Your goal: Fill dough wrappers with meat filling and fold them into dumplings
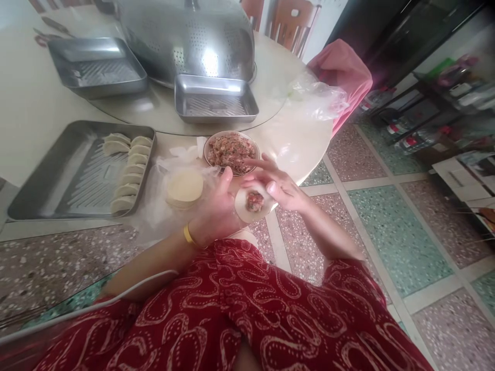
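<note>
Nearest: lap in red patterned cloth [247, 309], tiled floor [367, 216] below. Left hand [216, 211], yellow band [188, 235] at the wrist, cups a round wrapper [244, 207] flat on its fingers, a lump of filling [254, 201] in the middle. Right hand [278, 186] is at the wrapper's far edge, fingers loosely spread and touching the rim, not clenched on anything I can see. Wrapper is held in the air just off the table [23, 113] edge, over the floor. Judgement: thin dough, light, soft, floppy, tears easily; filling wet and sticky. Support from underneath, pinch only at the bare rim, keep off the meat. Just beyond: wrapper stack [184, 186] on plastic, bowl [231, 152] of mince touching distance from the right fingertips. Left of those, tray [50, 185] with a column of finished dumplings [129, 172] along its right side. Further: two smaller trays [215, 98] [96, 64], big perforated steel cover [189, 38], plastic bag [317, 98], pink cloth [342, 72], chair [292, 23].
</note>
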`<action>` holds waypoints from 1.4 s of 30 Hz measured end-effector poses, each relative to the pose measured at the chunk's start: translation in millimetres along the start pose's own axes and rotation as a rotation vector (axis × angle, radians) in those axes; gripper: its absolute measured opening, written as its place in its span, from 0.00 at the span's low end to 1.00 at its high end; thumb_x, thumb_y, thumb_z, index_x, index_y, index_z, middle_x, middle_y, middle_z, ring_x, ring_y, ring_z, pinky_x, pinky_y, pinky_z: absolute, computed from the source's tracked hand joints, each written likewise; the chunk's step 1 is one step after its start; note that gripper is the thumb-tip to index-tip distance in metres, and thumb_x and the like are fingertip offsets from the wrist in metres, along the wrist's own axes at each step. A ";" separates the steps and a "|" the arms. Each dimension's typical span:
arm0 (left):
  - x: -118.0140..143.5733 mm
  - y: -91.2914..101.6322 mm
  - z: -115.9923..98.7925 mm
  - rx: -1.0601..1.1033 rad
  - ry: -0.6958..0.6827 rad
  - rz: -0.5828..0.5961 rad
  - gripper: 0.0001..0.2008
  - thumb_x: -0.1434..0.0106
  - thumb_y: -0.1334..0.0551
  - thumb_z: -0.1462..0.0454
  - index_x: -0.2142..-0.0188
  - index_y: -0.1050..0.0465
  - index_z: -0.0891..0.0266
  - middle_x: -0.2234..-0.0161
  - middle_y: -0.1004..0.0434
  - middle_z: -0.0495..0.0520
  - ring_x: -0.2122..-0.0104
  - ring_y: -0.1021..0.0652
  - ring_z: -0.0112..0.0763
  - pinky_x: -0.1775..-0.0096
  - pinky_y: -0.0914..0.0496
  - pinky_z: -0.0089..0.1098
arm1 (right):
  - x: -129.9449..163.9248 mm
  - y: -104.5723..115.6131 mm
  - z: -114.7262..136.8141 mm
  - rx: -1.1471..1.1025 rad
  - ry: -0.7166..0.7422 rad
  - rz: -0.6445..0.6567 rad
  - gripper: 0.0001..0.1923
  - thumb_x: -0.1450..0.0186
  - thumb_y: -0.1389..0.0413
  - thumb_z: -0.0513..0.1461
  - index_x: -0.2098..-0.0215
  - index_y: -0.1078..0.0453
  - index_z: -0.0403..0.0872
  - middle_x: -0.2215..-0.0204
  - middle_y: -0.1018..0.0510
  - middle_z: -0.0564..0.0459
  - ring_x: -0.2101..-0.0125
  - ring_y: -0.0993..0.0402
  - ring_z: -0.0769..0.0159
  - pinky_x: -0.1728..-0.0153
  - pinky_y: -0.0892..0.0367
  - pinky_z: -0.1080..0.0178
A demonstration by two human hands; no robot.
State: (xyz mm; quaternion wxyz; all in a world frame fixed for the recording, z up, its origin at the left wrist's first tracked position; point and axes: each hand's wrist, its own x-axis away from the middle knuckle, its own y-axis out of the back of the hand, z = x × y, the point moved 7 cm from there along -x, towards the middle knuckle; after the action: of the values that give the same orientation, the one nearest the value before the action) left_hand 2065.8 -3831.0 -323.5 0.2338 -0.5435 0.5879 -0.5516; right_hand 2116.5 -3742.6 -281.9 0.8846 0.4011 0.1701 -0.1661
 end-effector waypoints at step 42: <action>14.6 11.1 -58.8 0.021 -0.734 -0.121 0.37 0.31 0.62 0.41 0.38 0.33 0.59 0.49 0.21 0.56 0.38 0.31 0.40 0.40 0.33 0.36 | 35.4 -87.1 47.0 -0.477 -0.198 -0.245 0.13 0.26 0.58 0.48 0.48 0.42 0.51 0.54 0.22 0.47 0.78 0.31 0.74 0.75 0.30 0.65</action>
State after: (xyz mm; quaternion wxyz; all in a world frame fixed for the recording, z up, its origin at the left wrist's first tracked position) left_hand 2005.8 -3823.1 -312.2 0.4016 -0.7364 0.4262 -0.3387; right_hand 2118.3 -3838.4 -325.0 0.9396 0.1399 0.1642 -0.2656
